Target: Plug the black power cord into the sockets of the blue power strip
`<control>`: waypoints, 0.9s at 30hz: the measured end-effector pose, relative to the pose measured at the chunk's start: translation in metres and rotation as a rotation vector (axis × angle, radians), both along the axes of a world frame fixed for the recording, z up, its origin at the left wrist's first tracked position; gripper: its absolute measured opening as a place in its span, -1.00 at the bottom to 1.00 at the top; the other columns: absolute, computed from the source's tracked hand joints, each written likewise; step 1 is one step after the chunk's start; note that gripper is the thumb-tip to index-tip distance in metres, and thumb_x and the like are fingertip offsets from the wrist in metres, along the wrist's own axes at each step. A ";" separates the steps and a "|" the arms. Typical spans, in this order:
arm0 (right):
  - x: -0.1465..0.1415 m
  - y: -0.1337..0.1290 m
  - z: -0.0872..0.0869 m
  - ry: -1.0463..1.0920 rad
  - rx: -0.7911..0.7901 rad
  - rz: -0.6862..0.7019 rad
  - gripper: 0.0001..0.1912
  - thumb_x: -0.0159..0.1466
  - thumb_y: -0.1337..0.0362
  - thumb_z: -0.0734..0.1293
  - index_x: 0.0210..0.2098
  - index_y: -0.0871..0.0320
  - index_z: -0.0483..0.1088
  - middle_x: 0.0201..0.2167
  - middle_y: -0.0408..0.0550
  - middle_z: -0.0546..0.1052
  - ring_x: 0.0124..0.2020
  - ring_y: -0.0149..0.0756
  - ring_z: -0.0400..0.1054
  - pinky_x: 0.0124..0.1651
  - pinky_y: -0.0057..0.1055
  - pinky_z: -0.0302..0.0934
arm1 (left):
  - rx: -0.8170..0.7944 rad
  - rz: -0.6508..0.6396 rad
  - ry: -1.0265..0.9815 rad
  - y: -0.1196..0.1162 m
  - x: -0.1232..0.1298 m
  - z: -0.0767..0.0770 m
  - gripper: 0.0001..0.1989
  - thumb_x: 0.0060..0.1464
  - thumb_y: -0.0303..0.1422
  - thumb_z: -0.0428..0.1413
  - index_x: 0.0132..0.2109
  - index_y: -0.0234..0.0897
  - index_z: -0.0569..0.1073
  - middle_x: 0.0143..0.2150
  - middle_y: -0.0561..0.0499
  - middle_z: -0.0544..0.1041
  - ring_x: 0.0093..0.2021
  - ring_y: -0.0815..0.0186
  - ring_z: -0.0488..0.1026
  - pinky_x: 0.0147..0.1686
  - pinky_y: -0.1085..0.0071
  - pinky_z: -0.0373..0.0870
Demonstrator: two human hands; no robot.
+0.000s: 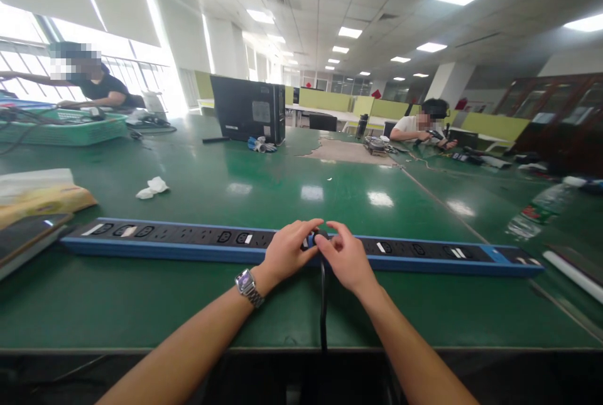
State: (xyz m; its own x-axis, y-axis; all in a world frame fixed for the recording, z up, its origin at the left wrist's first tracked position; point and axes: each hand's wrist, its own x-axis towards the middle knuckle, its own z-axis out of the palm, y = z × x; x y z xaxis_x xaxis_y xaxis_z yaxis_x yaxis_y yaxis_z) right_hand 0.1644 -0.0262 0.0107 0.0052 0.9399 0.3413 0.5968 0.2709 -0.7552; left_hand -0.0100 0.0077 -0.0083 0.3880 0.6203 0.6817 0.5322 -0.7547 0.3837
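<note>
A long blue-edged power strip (188,255) with a black face of several sockets lies across the green table in front of me. Over its middle, a black power plug (321,235) stands at the sockets, largely covered by my fingers; how deep it sits cannot be seen. My left hand (291,247), with a watch on the wrist, curls its thumb and fingers around the plug's left side. From the right, my right hand (347,259) pinches the same plug between thumb and fingers. The plug's black cable (323,311) runs down over the table's near edge.
Tissue paper (152,188) and a tissue packet (47,194) lie left, near a dark tablet-like object (28,238). A plastic bottle (546,207) lies right. Farther back are a green basket (80,131), a black computer case (249,110), gloves (262,145) and two people seated.
</note>
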 end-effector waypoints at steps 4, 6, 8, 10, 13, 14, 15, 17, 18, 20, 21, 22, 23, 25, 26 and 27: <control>0.002 0.009 0.013 0.023 -0.089 0.060 -0.60 0.20 0.08 0.27 -0.08 0.19 0.48 -0.61 -0.19 0.45 -0.55 -0.35 0.30 -0.43 -0.42 0.12 | -0.030 0.017 0.025 0.000 -0.003 0.002 -0.43 0.13 -0.27 0.20 0.25 -0.18 0.24 -0.03 -0.06 0.55 -0.05 0.20 0.49 -0.02 0.26 0.42; 0.027 0.013 0.014 0.012 -0.111 0.010 -0.59 0.19 0.09 0.26 -0.09 0.19 0.50 -0.60 -0.16 0.49 -0.55 -0.34 0.32 -0.43 -0.41 0.14 | -0.058 0.049 0.157 0.000 -0.002 0.005 -0.34 0.08 -0.14 0.24 0.26 -0.21 0.25 0.03 -0.10 0.54 0.02 0.13 0.46 0.01 0.19 0.40; 0.059 0.016 0.014 -0.038 -0.128 -0.057 -0.58 0.16 0.09 0.28 -0.12 0.21 0.52 -0.51 -0.08 0.56 -0.49 -0.30 0.38 -0.36 -0.38 0.20 | -0.076 0.076 0.315 -0.001 0.001 0.009 -0.35 0.08 -0.03 0.20 0.22 -0.23 0.31 0.07 -0.13 0.52 0.06 0.06 0.44 0.03 0.13 0.37; 0.087 0.016 0.014 -0.093 -0.157 -0.088 -0.59 0.14 0.10 0.29 -0.16 0.22 0.55 -0.40 -0.01 0.61 -0.40 -0.25 0.44 -0.26 -0.35 0.25 | -0.090 0.080 0.424 -0.001 0.004 0.010 -0.41 0.14 0.04 0.11 0.18 -0.22 0.36 0.08 -0.12 0.51 0.05 0.05 0.44 0.02 0.11 0.35; 0.111 0.015 0.019 -0.193 -0.207 -0.084 -0.58 0.14 0.09 0.29 -0.14 0.22 0.57 -0.35 0.02 0.63 -0.36 -0.22 0.47 -0.25 -0.35 0.26 | -0.096 0.077 0.483 -0.001 0.006 0.010 -0.44 0.17 0.06 0.05 0.15 -0.22 0.39 0.09 -0.10 0.51 0.02 0.07 0.45 0.00 0.14 0.33; 0.113 0.015 0.022 -0.235 -0.221 -0.079 -0.57 0.14 0.09 0.29 -0.13 0.21 0.57 -0.37 0.00 0.63 -0.38 -0.23 0.47 -0.28 -0.36 0.26 | -0.093 0.078 0.489 -0.001 0.006 0.009 -0.44 0.17 0.06 0.06 0.15 -0.22 0.39 0.09 -0.10 0.51 0.02 0.07 0.45 0.00 0.15 0.32; 0.114 0.015 0.025 -0.284 -0.231 -0.074 -0.57 0.14 0.09 0.29 -0.14 0.21 0.58 -0.40 -0.01 0.63 -0.41 -0.23 0.46 -0.31 -0.37 0.25 | -0.088 0.081 0.491 -0.001 0.005 0.009 -0.43 0.17 0.06 0.06 0.16 -0.22 0.38 0.09 -0.10 0.50 0.02 0.08 0.45 0.01 0.16 0.31; 0.112 0.016 0.033 -0.391 -0.245 -0.062 -0.59 0.15 0.10 0.28 -0.17 0.19 0.59 -0.47 -0.04 0.61 -0.46 -0.25 0.44 -0.38 -0.39 0.21 | -0.082 0.087 0.497 -0.001 0.005 0.009 -0.44 0.18 0.05 0.05 0.17 -0.22 0.38 0.09 -0.11 0.50 0.02 0.08 0.44 0.01 0.17 0.30; 0.111 0.016 0.036 -0.441 -0.244 -0.060 -0.61 0.15 0.10 0.28 -0.19 0.18 0.60 -0.49 -0.05 0.60 -0.48 -0.26 0.43 -0.40 -0.40 0.20 | -0.082 0.088 0.502 -0.002 0.005 0.009 -0.44 0.19 0.05 0.04 0.16 -0.23 0.38 0.09 -0.10 0.50 0.01 0.09 0.44 0.01 0.17 0.29; 0.108 0.017 0.043 -0.528 -0.241 -0.065 -0.63 0.14 0.11 0.28 -0.22 0.16 0.62 -0.50 -0.05 0.60 -0.50 -0.27 0.42 -0.42 -0.41 0.17 | -0.084 0.100 0.512 -0.002 0.006 0.010 -0.44 0.19 0.05 0.04 0.16 -0.23 0.37 0.09 -0.10 0.49 0.02 0.08 0.44 0.01 0.16 0.28; 0.108 0.017 0.046 -0.563 -0.242 -0.067 -0.63 0.14 0.12 0.28 -0.22 0.15 0.62 -0.50 -0.05 0.60 -0.49 -0.27 0.42 -0.42 -0.41 0.17 | -0.085 0.116 0.515 -0.002 0.007 0.010 -0.42 0.17 0.06 0.05 0.17 -0.23 0.36 0.10 -0.11 0.49 0.03 0.07 0.43 0.02 0.15 0.27; 0.108 0.018 0.048 -0.590 -0.244 -0.067 -0.64 0.13 0.12 0.29 -0.23 0.14 0.62 -0.48 -0.05 0.61 -0.48 -0.26 0.43 -0.41 -0.41 0.18 | -0.087 0.138 0.519 -0.002 0.007 0.010 -0.38 0.14 0.09 0.07 0.18 -0.24 0.35 0.10 -0.12 0.49 0.05 0.05 0.41 0.03 0.13 0.26; 0.109 0.018 0.049 -0.609 -0.249 -0.063 -0.64 0.12 0.12 0.29 -0.23 0.13 0.63 -0.46 -0.04 0.61 -0.46 -0.25 0.44 -0.39 -0.40 0.19 | -0.091 0.162 0.527 -0.002 0.008 0.010 -0.32 0.10 0.12 0.09 0.19 -0.25 0.34 0.10 -0.14 0.49 0.06 0.03 0.41 0.04 0.12 0.25; 0.110 0.019 0.050 -0.633 -0.252 -0.052 -0.66 0.12 0.12 0.29 -0.26 0.12 0.63 -0.43 -0.04 0.62 -0.44 -0.23 0.45 -0.37 -0.40 0.20 | -0.104 0.200 0.555 -0.001 0.009 0.010 -0.25 0.04 0.17 0.10 0.19 -0.28 0.33 0.06 -0.17 0.51 0.04 -0.01 0.42 0.02 0.10 0.25; 0.110 0.020 0.050 -0.643 -0.246 -0.048 -0.66 0.12 0.12 0.29 -0.27 0.12 0.63 -0.44 -0.04 0.62 -0.44 -0.23 0.45 -0.37 -0.40 0.19 | -0.111 0.208 0.573 -0.001 0.009 0.010 -0.25 0.03 0.19 0.10 0.17 -0.28 0.34 0.03 -0.17 0.52 0.01 -0.01 0.43 -0.01 0.10 0.25; 0.109 0.021 0.049 -0.654 -0.234 -0.048 -0.67 0.12 0.13 0.28 -0.28 0.12 0.63 -0.46 -0.04 0.62 -0.45 -0.23 0.44 -0.38 -0.39 0.18 | -0.119 0.207 0.590 0.000 0.009 0.010 -0.26 0.04 0.20 0.09 0.15 -0.28 0.36 -0.01 -0.17 0.53 -0.03 0.00 0.45 -0.04 0.11 0.26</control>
State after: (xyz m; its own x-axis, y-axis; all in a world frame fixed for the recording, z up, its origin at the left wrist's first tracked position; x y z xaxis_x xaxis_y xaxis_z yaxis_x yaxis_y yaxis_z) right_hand 0.2730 -0.0053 0.0600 -0.0889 0.9931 0.0769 0.9564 0.1067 -0.2720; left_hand -0.0012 0.0077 0.0015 0.5410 0.7810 0.3122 0.8101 -0.5836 0.0563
